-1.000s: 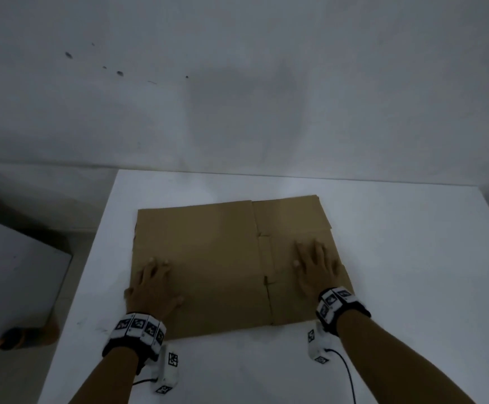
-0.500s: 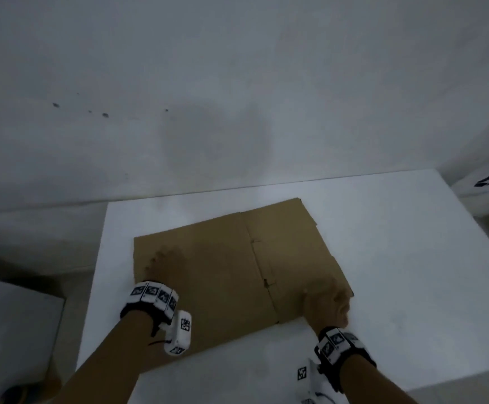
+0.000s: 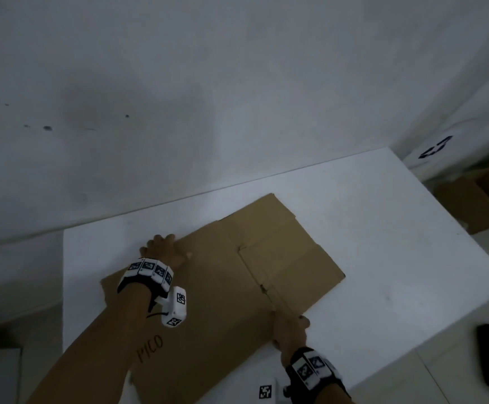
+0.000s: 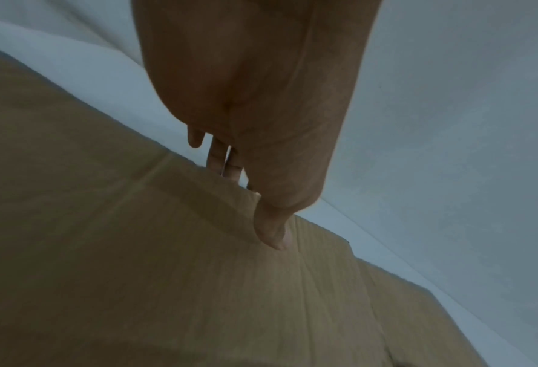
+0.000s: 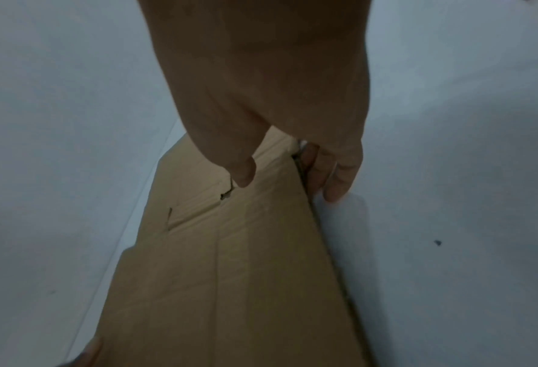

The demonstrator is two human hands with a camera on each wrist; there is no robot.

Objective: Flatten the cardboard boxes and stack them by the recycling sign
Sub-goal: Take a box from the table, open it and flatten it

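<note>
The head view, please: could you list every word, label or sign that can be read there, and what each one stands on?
"PICO", handwritten in dark pen on the flattened cardboard box, near its near-left end.
A dark symbol on the white sign at far right: too blurred to read.
Black-and-white square markers on both wrist bands: patterns, not text.

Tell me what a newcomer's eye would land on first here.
The flattened cardboard box fills the middle of the white table. The left hand grips its far left edge and the right hand pinches its near edge, thumb on top. Off the table's right side, more cardboard lies below a dark mark on the wall.
</note>
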